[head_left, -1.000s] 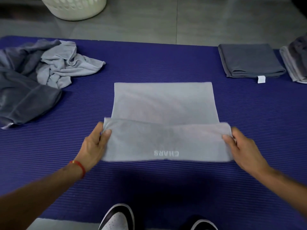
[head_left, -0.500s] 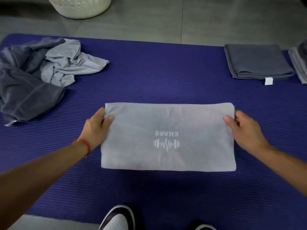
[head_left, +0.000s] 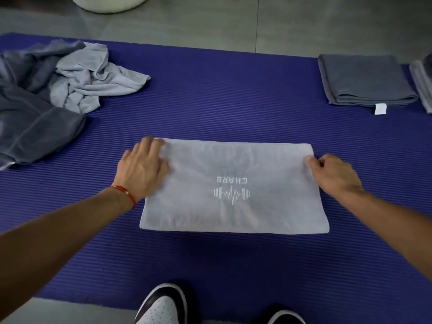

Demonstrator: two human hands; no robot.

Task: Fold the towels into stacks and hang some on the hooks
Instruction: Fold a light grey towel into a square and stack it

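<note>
A light grey towel [head_left: 233, 206] with a white "CHARS" dumbbell logo lies folded in a flat rectangle in the middle of the blue ribbed mat [head_left: 210, 101]. My left hand [head_left: 142, 168] lies across the towel's far left corner with its fingers spread on the cloth. At the far right corner, my right hand [head_left: 332, 171] pinches the towel's edge with curled fingers. A heap of unfolded towels [head_left: 35, 118], dark grey with a crumpled light grey one [head_left: 93, 83] on top, sits at the left.
A folded dark grey towel [head_left: 364, 80] with a white tag lies at the far right of the mat; another folded stack [head_left: 423, 83] is cut off by the right edge. A white laundry basket [head_left: 109, 3] stands on the tiled floor beyond. My shoes [head_left: 161, 307] are at the mat's near edge.
Both hands carried the near half of the towel away from me and laid it over the far half. My left hand has since moved from pinching the corner to lying on it.
</note>
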